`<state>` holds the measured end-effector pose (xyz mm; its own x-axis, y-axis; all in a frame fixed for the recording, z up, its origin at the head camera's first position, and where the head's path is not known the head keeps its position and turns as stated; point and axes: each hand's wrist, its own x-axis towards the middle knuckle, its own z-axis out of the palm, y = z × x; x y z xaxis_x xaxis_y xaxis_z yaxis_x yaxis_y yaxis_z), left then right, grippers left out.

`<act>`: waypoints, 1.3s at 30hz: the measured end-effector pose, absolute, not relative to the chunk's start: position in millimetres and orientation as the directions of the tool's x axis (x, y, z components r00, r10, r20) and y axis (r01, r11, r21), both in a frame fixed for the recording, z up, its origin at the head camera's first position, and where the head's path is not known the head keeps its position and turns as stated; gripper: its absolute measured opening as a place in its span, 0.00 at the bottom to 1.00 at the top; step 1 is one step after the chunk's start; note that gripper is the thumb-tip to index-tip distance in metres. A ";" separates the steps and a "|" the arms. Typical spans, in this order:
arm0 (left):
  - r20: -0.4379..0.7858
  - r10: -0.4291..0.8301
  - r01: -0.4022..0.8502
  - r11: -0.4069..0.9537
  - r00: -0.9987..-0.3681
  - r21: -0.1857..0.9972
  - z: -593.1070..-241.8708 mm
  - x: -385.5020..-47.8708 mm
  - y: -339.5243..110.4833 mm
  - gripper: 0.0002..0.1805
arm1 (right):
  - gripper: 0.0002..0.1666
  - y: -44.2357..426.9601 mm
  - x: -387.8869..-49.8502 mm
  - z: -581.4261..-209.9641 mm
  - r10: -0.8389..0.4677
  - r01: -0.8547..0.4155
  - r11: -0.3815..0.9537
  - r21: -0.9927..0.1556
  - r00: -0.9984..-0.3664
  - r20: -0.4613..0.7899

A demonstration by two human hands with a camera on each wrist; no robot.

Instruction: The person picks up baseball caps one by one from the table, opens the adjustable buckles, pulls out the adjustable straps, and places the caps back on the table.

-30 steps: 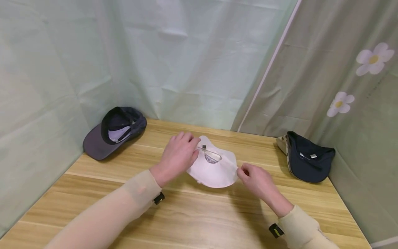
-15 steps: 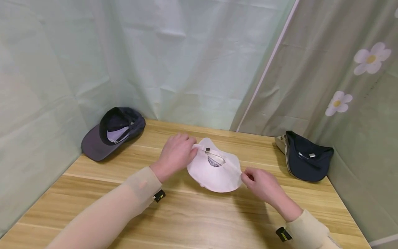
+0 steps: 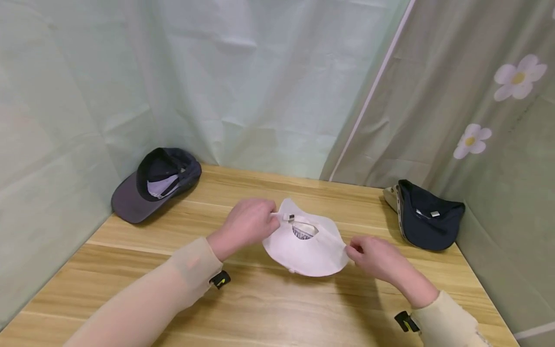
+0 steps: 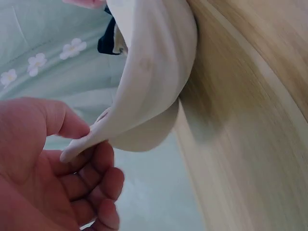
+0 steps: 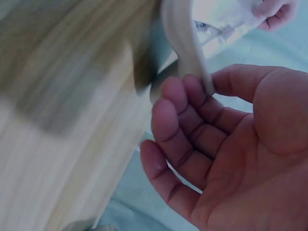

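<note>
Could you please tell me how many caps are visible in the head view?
3: white cap held by left hand and right hand; grey cap far left; navy cap far right. No others show.

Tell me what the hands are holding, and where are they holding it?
A white cap. The left hand and the right hand pinch its edge, one at each side of the back opening.

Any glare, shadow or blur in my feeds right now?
Head: pale glare on the near wooden tabletop, a shadow near the right hand; left wrist: dark shadow beside the white cap; right wrist: tabletop grain smeared by blur, the hand clearer.
</note>
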<state>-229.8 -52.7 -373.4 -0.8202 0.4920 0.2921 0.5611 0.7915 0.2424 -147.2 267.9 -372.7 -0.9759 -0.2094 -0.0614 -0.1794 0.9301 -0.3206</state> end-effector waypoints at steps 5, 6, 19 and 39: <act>0.159 0.503 0.526 0.786 -0.850 0.326 -369.0 -223.4 -50.8 0.09 | 0.19 270.3 -148.1 -367.7 -0.191 -0.180 0.957 -0.228 -0.981 -0.029; 0.139 0.504 0.519 0.785 -0.852 0.337 -368.4 -222.9 -50.6 0.09 | 0.19 270.2 -148.2 -366.8 -0.185 -0.176 0.962 -0.210 -0.982 -0.025; 0.089 0.515 0.498 0.749 -0.852 0.437 -374.8 -225.5 -50.3 0.16 | 0.11 242.1 -152.0 -365.5 -0.264 -0.280 0.960 0.001 -0.903 0.340; 0.129 0.588 0.558 0.643 -0.798 0.525 -377.3 -219.3 -40.7 0.14 | 0.12 187.0 -180.6 -366.4 -0.264 -0.278 0.885 -0.373 -0.960 0.089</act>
<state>-219.3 -40.7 -377.3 -0.7983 0.5882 0.1291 0.5584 0.6427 0.5246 -180.6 187.0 -366.4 -0.9603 -0.2642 0.0892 -0.2781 0.8850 -0.3733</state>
